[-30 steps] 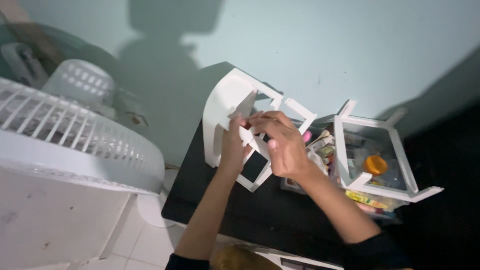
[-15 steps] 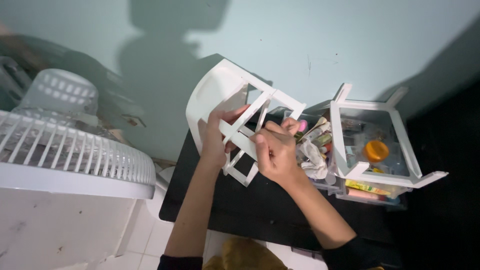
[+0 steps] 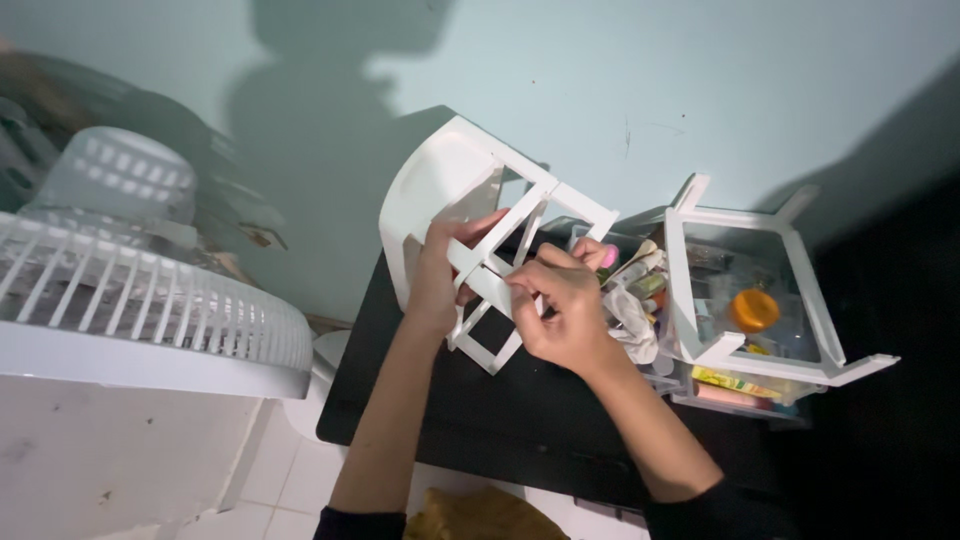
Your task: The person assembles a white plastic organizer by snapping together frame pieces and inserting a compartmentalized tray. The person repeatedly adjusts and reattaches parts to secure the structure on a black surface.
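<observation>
1. Nearest to us, our two forearms reach up over the black surface (image 3: 500,420), which carries everything we handle.
2. Our left hand (image 3: 435,285) is closed around the white plastic frame (image 3: 500,260), thumb on one crossbar, fingers hidden behind; this grip seems to steady the piece at a tilt so the bars face us.
3. Our right hand (image 3: 560,310) pinches narrowly on a lower bar of the same frame, fingertips pressed together at a joint, as if to seat or free a slat there.
4. The frame thus hangs between both hands, just above the surface, its curved solid panel turned away towards the wall.
5. Just right of it stands a clear storage box (image 3: 740,380) packed with small cosmetics and tubes, and a second white frame (image 3: 760,290) sits over it, an orange cap (image 3: 755,310) showing inside.
6. Off to the left, well apart, a white laundry basket (image 3: 150,320) juts into view.
7. Farthest is the pale green wall (image 3: 700,90), crossed by our shadow.
</observation>
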